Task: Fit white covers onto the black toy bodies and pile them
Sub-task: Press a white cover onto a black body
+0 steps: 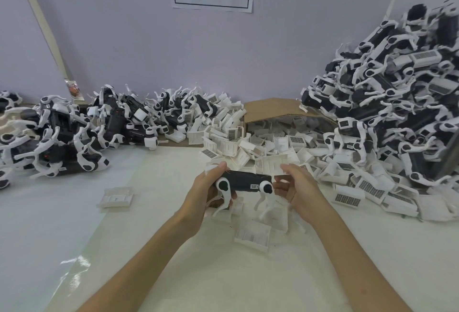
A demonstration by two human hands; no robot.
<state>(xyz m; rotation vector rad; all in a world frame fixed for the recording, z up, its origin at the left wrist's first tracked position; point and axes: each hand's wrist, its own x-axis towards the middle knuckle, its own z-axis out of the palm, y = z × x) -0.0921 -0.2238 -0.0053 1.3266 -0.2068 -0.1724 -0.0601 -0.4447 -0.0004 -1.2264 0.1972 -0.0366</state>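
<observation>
The black toy body (244, 182) is held level just above the surface (149, 237). The left hand (206, 187) is clamped round its left end, and the right hand (300, 187) curls its fingers on the right end with the thumb lifted. No cover shows on it, so this looks like the readying step. Next, one hand must let go, take a piece from the heap of white covers (263, 155) just behind, line it up squarely and press it home before the toy joins the big pile (397, 103).
</observation>
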